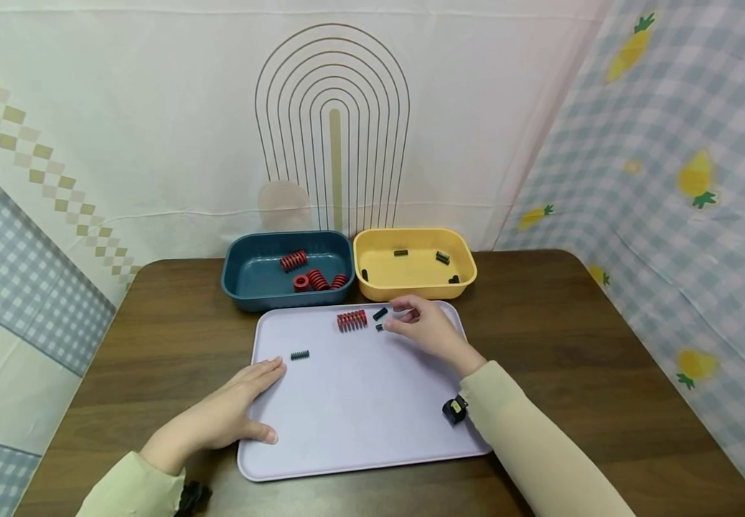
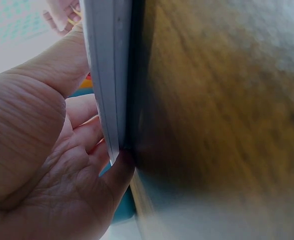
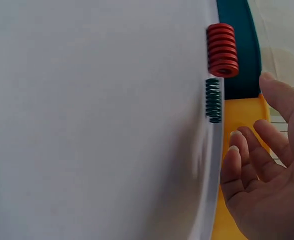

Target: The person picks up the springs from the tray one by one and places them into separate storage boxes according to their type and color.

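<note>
My right hand [image 1: 420,327] is over the back right of the lilac tray [image 1: 366,402], thumb and fingers spread apart. Close to its fingertips lies a dark green spring [image 1: 380,314], and a smaller dark piece [image 1: 380,327] shows at the thumb tip. The right wrist view has nothing between thumb and fingers; the green spring [image 3: 213,100] lies below a red spring [image 3: 222,50]. That red spring [image 1: 352,321] is on the tray, left of the hand. My left hand [image 1: 237,402] rests on the tray's left edge with straight fingers, near another small green spring [image 1: 300,355].
Behind the tray stand a dark blue bin [image 1: 243,283] with several red springs and a yellow bin [image 1: 411,291] with several small dark springs. They sit side by side on the wooden table [image 1: 540,323]. A patterned cloth [image 1: 204,108] hangs behind.
</note>
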Action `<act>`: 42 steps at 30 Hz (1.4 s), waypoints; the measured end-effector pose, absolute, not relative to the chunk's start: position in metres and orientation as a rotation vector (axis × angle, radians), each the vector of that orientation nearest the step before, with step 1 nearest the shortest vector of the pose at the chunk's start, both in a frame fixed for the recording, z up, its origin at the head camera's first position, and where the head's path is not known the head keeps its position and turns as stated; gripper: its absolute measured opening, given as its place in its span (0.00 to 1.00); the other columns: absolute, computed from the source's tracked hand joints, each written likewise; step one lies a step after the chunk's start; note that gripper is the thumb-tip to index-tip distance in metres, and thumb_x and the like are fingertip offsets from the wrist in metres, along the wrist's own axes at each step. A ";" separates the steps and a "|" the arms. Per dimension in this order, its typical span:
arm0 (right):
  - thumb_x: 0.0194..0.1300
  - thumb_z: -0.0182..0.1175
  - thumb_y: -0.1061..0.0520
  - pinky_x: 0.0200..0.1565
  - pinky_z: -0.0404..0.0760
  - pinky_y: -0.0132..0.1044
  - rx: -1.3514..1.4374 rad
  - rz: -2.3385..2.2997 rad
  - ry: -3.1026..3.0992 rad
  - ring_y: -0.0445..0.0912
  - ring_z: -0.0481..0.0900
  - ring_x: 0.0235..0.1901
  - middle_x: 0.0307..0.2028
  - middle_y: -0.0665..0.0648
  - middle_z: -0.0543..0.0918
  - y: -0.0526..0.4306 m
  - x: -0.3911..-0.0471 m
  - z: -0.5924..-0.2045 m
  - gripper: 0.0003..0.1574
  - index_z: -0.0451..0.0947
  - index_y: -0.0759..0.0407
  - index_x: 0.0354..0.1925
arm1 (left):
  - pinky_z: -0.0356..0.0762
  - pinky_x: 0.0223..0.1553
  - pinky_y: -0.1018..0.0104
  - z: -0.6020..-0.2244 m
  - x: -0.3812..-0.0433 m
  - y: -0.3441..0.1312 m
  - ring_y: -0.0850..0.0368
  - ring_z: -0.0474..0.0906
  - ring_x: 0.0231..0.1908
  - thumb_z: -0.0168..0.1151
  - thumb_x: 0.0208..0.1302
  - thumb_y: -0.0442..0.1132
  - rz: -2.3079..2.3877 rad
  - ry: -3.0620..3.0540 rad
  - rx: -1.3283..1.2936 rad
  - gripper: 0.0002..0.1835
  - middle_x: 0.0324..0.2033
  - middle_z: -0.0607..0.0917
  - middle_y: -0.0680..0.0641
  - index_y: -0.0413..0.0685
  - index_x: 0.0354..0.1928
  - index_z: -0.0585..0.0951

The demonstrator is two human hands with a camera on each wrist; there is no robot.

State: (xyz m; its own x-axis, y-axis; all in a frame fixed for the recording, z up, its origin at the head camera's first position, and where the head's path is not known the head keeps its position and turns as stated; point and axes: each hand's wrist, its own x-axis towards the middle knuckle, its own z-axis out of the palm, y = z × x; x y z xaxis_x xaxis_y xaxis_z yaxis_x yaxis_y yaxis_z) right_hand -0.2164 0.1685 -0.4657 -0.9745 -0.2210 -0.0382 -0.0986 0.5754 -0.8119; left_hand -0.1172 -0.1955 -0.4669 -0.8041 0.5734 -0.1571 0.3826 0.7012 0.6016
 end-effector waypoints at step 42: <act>0.61 0.68 0.57 0.38 0.75 0.37 -0.353 -1.053 2.660 0.44 0.74 0.33 0.31 0.50 0.78 0.153 -0.218 -0.477 0.05 0.80 0.53 0.34 | 0.51 0.67 0.40 -0.471 -0.118 -0.197 0.39 0.50 0.71 0.76 0.46 0.56 0.791 2.589 0.763 0.54 0.72 0.58 0.40 0.39 0.71 0.62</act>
